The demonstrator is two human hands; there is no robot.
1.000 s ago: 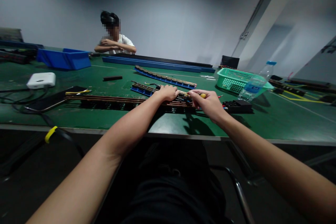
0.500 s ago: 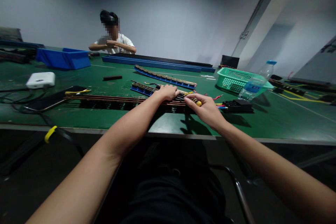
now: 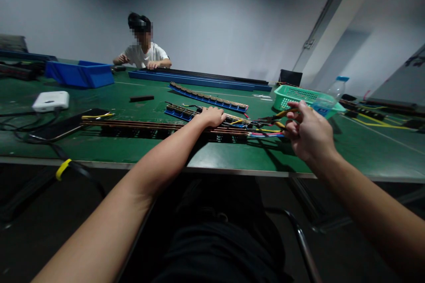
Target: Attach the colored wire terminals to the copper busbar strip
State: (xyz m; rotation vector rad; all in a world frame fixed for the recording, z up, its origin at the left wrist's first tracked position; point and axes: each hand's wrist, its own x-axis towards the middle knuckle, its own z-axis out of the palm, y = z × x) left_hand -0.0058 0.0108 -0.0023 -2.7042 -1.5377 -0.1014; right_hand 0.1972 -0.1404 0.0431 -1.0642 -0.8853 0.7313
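Resting near the table's [image 3: 109,152] front edge, the left hand [image 3: 212,117] covers part of a long copper-railed strip [image 3: 139,125] lying along that edge; its fingertips curl out of sight, so I can't tell whether they grip or merely press. The right hand [image 3: 310,135] has its fingers closed around yellow-handled pliers [image 3: 281,115], hiding much of the handles. The dark nose sits by coloured wires [image 3: 265,134] at the strip's right end, too tangled for me to say what it touches. Toward the right edge, that same hand cuts off a bottle's [image 3: 336,90] lower part. At the far edge, blue rails [image 3: 199,78] block a person [image 3: 146,56] from the waist down.
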